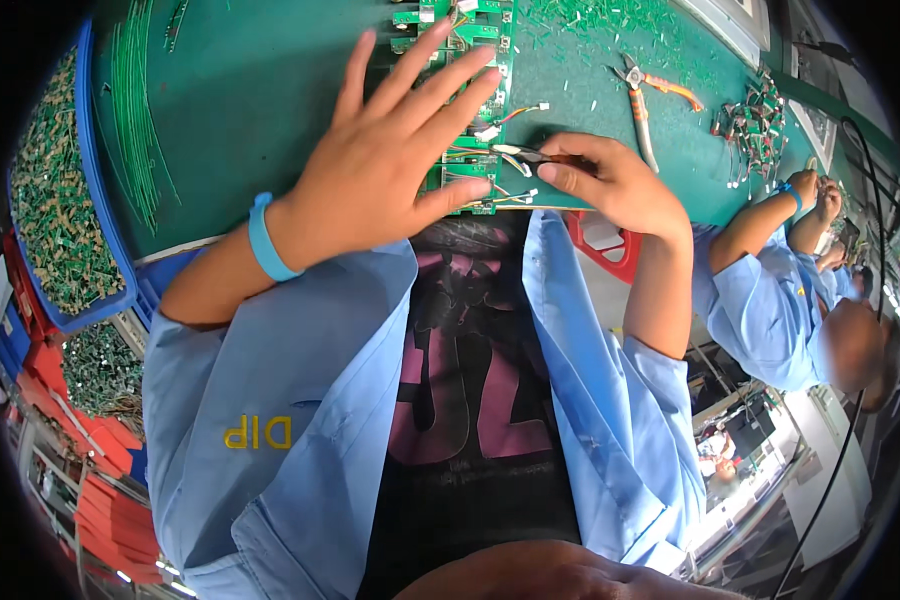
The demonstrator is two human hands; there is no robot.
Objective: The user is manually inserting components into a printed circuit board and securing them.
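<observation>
Head view: thin, stiff circuit boards [470, 140] are pinned flat under the splayed left hand [390, 160]; the right hand [620, 180] is pinched, seemingly on tweezers [530, 155], beside fragile wire leads [520, 110].

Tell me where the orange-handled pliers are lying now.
In the head view, the orange-handled pliers lie on the green table mat, beyond the right hand, left of a pile of small wired parts.
</observation>
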